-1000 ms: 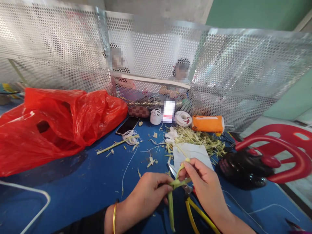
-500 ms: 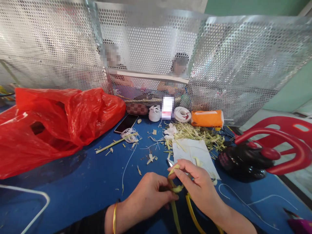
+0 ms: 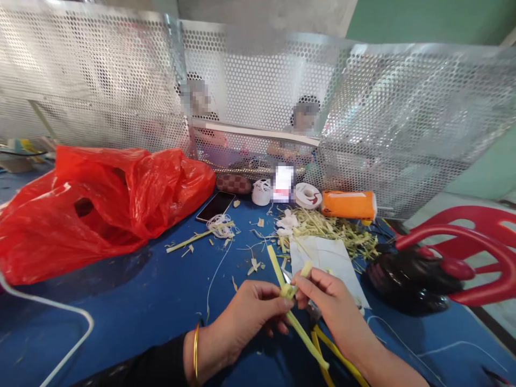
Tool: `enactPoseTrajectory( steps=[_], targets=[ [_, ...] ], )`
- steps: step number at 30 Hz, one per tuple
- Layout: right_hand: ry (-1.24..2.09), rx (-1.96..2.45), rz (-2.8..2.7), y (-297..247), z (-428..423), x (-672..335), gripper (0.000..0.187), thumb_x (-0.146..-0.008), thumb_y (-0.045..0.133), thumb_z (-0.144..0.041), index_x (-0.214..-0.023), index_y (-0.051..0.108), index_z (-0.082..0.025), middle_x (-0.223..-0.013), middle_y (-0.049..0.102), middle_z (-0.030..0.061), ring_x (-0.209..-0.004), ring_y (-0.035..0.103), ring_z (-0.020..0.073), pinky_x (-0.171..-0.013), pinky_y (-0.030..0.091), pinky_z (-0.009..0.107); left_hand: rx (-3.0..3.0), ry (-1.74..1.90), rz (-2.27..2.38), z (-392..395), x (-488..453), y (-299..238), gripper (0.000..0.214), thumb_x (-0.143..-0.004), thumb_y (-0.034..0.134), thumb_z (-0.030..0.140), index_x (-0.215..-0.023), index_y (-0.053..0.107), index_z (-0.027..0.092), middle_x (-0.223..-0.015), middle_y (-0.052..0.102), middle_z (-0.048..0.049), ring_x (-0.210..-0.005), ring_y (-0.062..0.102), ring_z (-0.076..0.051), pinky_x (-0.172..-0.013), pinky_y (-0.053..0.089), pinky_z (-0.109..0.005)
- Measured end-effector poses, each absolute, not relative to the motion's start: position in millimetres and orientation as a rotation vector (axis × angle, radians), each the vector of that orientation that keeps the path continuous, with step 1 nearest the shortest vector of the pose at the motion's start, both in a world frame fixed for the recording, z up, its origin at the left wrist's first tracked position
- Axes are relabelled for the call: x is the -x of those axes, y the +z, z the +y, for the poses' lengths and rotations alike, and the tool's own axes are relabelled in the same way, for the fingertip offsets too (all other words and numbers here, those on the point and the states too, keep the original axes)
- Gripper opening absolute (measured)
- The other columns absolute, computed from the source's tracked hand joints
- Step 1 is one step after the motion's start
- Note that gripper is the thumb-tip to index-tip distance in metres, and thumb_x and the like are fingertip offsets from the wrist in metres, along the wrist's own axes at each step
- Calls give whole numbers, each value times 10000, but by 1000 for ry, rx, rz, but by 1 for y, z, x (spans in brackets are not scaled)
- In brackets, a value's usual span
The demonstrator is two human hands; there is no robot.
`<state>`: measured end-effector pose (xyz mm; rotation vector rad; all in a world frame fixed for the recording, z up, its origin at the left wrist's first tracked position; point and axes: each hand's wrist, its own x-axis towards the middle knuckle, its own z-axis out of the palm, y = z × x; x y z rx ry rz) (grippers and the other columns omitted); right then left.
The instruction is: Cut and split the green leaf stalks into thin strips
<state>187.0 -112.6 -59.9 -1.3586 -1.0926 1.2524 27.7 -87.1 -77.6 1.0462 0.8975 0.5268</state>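
Observation:
Between both hands is a pale green, flat plant strip (image 3: 302,333), folded into a small knot-like loop at its middle. My left hand (image 3: 258,306), with a gold bangle at the wrist, pinches the strip just under the fold. The strip's two long ends stick out past those fingers, one up and one down to the right. With thumb and fingertips, my right hand (image 3: 326,293) grips a short end of the strip close to the fold. Below the right hand lies a tool with yellow handles (image 3: 342,357); its metal part is mostly covered by the hands.
Plant scraps (image 3: 334,228) are heaped beside a white paper sheet (image 3: 322,250). A red plastic bag (image 3: 121,204) fills the left side. A black kettle (image 3: 407,285) stands right. Behind are a phone (image 3: 216,206), thread spool (image 3: 308,195), orange pack (image 3: 350,205) and perforated metal screen (image 3: 258,80).
The strip has turned, so one long end now points up and away while the other slants down right. Both hands stay close together. The camera view has shifted slightly.

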Motion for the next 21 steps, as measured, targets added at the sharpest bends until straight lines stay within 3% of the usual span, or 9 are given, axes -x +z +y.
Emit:
enactPoseTrajectory(
  steps=[5, 10, 14, 17, 21],
  targets=[
    [1191, 1350, -1041, -70, -111, -193, 300, -748, 675, -460, -730, 684, -160, -602, 619, 1, -574, 566, 139, -596, 451, 245, -1017, 508, 890, -88, -27, -74, 260, -694, 688, 388, -707, 685, 128, -607, 668, -40, -515, 576, -103, -496, 353, -200],
    [1019, 1422, -1066, -73, -106, -200, 352, -771, 653, -461, -1011, 663, -203, -836, 684, 29, -769, 611, 179, -746, 465, 275, -817, 752, 958, -87, -27, -71, 282, -715, 698, 412, -705, 664, 133, -633, 643, -22, -582, 539, -86, -568, 361, -190],
    [1199, 1426, -1077, -78, -110, -191, 254, -736, 692, -424, -832, 688, -189, -698, 644, 5, -666, 585, 161, -643, 462, 251, -728, 1005, 916, -86, -26, -68, 264, -723, 710, 404, -751, 661, 147, -687, 618, -5, -637, 502, -79, -626, 378, -181],
    [1367, 1361, -1219, -84, -120, -177, 241, -731, 706, -402, -805, 723, -173, -662, 646, 10, -638, 568, 154, -636, 452, 251, -723, 1041, 821, -92, -29, -68, 235, -728, 712, 368, -755, 647, 144, -740, 625, -20, -685, 526, -96, -654, 407, -192],
    [1440, 1325, -1218, -90, -131, -161, 251, -732, 712, -418, -699, 728, -170, -659, 646, 15, -661, 572, 155, -651, 458, 248, -691, 923, 765, -104, -36, -75, 270, -708, 717, 386, -780, 623, 143, -616, 530, 21, -502, 433, -66, -457, 338, -178]
  ],
)
